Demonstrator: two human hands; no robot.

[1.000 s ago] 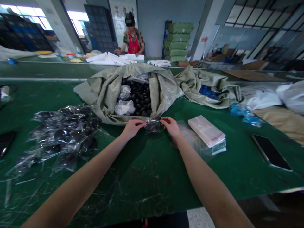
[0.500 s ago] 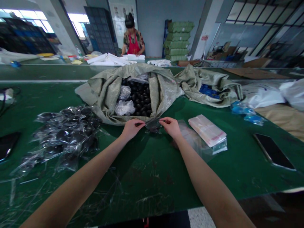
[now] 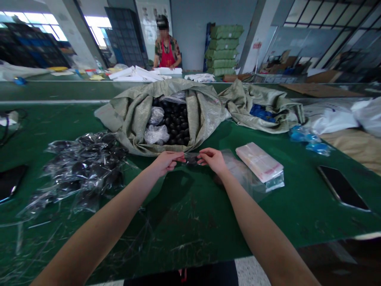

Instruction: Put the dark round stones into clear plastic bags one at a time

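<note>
Between my two hands is a small clear plastic bag [image 3: 192,159] with something dark inside. My left hand [image 3: 169,162] pinches its left side, and my right hand [image 3: 212,159] grips the right side with bent fingers. Just behind them an open woven sack [image 3: 205,115] holds many black egg-shaped pieces [image 3: 178,125] and crumpled clear plastic. To the left lies a heap of filled clear bags [image 3: 86,171] with dark pieces in them. A stack of flat clear bags [image 3: 258,161] rests right of my right hand, with loose bags partly under my right forearm.
Phones lie at the right [image 3: 342,186] and left edge [image 3: 12,180] of the green table [image 3: 190,222]. A second sack [image 3: 238,105] with blue pieces stands back right, near blue bagged items [image 3: 317,147]. Across the table a person in a red apron [image 3: 167,53] handles white sheets.
My hands have lowered slightly, and the bag now lies flatter between them. The fingers of my left hand have shifted along its edge. The person opposite has raised their head.
</note>
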